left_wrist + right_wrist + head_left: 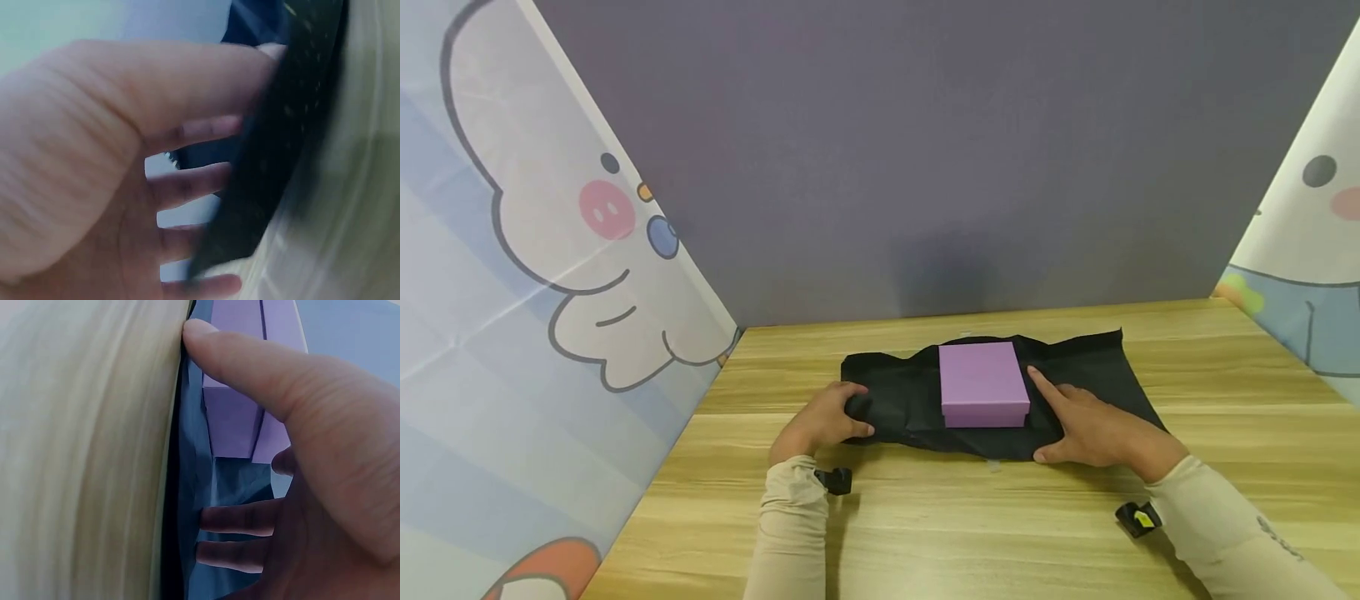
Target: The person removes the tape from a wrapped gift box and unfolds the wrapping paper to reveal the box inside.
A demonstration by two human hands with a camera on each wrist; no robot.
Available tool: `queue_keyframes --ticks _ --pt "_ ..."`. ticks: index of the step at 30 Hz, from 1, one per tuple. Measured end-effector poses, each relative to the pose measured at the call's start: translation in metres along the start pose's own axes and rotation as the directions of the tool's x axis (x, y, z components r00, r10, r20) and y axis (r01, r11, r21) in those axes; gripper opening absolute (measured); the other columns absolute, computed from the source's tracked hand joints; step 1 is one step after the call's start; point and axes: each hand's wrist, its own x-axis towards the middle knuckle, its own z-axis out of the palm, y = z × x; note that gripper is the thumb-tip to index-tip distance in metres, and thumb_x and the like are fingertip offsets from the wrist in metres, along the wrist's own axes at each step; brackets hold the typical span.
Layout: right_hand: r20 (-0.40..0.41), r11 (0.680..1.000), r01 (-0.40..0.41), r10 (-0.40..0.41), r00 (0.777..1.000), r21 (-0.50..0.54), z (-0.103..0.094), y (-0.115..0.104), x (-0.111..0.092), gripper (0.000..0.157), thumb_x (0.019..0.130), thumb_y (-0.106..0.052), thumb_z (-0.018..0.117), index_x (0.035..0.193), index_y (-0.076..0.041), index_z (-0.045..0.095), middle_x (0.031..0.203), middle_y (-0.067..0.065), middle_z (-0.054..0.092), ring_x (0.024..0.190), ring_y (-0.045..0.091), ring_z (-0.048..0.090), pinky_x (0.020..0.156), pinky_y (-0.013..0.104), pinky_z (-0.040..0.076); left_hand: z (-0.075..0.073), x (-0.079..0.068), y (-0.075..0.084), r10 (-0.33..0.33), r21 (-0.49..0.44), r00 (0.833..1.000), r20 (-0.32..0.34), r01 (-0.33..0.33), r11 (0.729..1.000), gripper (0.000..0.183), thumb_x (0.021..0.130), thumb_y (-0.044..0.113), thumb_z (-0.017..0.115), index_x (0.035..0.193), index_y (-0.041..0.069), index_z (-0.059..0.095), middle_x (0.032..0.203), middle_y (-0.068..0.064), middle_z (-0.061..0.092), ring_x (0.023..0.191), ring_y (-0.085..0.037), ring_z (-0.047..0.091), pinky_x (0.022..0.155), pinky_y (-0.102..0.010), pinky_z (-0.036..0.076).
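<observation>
A lilac lidded box (983,385) sits on a black sheet (895,408) spread across the wooden table. At the sheet's left end is my left hand (827,419), thumb and fingers spread apart around its edge. The left wrist view has a dark strip of the sheet (262,162) covering some fingertips. My right hand (1093,427) lies over the sheet just right of the box, index finger stretched along the box's side and thumb at the near edge. In the right wrist view, straight fingers (240,517) reach the sheet below the box's end (232,422).
The wooden table (940,533) extends in front and to both sides. A grey panel (925,167) stands behind it, with cartoon-printed sheets (512,333) at the left and right. Black wrist devices (835,481) hang beneath both beige sleeves.
</observation>
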Motion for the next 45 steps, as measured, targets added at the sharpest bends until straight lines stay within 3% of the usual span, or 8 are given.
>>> queue_keyframes --ticks 6,15,18,25,31,38,41,45 --pt "-0.008 1.0 0.001 -0.001 1.0 -0.016 0.002 0.002 0.001 0.123 0.078 -0.06 0.078 0.161 -0.008 0.005 0.142 0.042 0.036 0.13 0.06 0.037 0.096 0.068 0.04 0.007 0.003 0.006 -0.057 0.068 0.998 0.03 0.055 0.996 0.078 0.08 0.028 0.087 0.149 0.016 0.05 0.163 -0.011 0.025 0.145 -0.047 0.024 0.106 -0.063 0.036" --pt "0.023 0.998 -0.017 0.018 1.0 -0.054 -0.001 0.001 0.0 0.112 0.076 -0.064 0.078 0.155 0.001 0.031 0.142 0.039 0.037 0.13 0.06 0.036 0.095 0.069 0.04 0.016 0.005 0.017 -0.147 0.196 0.988 0.053 0.134 0.972 0.096 0.075 0.04 0.089 0.156 0.025 0.039 0.161 -0.012 0.029 0.146 -0.046 0.021 0.108 -0.07 0.025" --pt "0.026 0.998 -0.019 0.02 0.999 -0.053 -0.002 0.001 -0.002 0.107 0.076 -0.063 0.078 0.151 0.002 0.038 0.143 0.039 0.037 0.13 0.06 0.035 0.095 0.069 0.04 0.018 0.007 0.021 -0.124 0.235 0.991 0.058 0.107 0.966 0.092 0.075 0.041 0.089 0.153 0.021 0.045 0.158 -0.016 0.031 0.146 -0.045 0.022 0.112 -0.067 0.021" --pt "0.025 0.999 -0.013 0.014 1.0 -0.046 -0.001 0.001 -0.002 0.102 0.077 -0.063 0.077 0.149 0.001 0.043 0.143 0.037 0.038 0.131 0.059 0.035 0.094 0.068 0.041 0.015 0.014 0.023 -0.053 0.261 0.994 0.091 0.027 0.965 0.078 0.077 0.046 0.086 0.142 0.013 0.057 0.163 -0.012 0.023 0.15 -0.036 0.017 0.108 -0.055 0.039" --pt "0.032 0.998 -0.012 0.013 0.999 -0.055 -0.001 -0.002 -0.002 0.099 0.077 -0.062 0.078 0.148 0.0 0.045 0.143 0.035 0.038 0.13 0.058 0.036 0.093 0.067 0.042 0.013 0.027 0.015 0.05 0.253 0.996 0.08 -0.069 0.965 0.065 0.076 0.054 0.084 0.118 0.007 0.068 0.165 -0.013 0.016 0.151 -0.036 0.011 0.115 -0.05 0.03" --pt "0.023 0.998 0.001 0.0 1.0 -0.061 0.001 -0.004 0.0 0.098 0.076 -0.062 0.078 0.146 0.0 0.048 0.142 0.035 0.039 0.129 0.058 0.038 0.091 0.067 0.044 0.017 0.034 0.003 0.074 0.24 0.992 0.101 -0.096 0.966 0.065 0.073 0.06 0.083 0.107 0.01 0.059 0.165 -0.017 0.014 0.15 -0.041 0.011 0.115 -0.053 0.029" --pt "0.021 0.998 -0.014 0.015 1.0 -0.056 0.0 -0.004 0.0 0.098 0.076 -0.062 0.078 0.146 -0.001 0.048 0.143 0.034 0.039 0.13 0.057 0.037 0.093 0.067 0.043 0.018 0.036 0.002 0.069 0.255 0.991 0.11 -0.096 0.962 0.069 0.073 0.062 0.082 0.111 0.011 0.056 0.164 -0.018 0.015 0.149 -0.044 0.014 0.114 -0.056 0.028" --pt "0.019 0.998 -0.027 0.028 0.999 -0.061 -0.001 -0.002 -0.001 0.098 0.075 -0.062 0.079 0.146 -0.001 0.049 0.143 0.033 0.039 0.13 0.056 0.037 0.093 0.068 0.042 0.02 0.04 0.002 0.062 0.297 0.989 0.133 -0.099 0.95 0.094 0.074 0.067 0.079 0.143 0.011 0.047 0.165 -0.015 0.015 0.149 -0.044 0.015 0.113 -0.063 0.025"
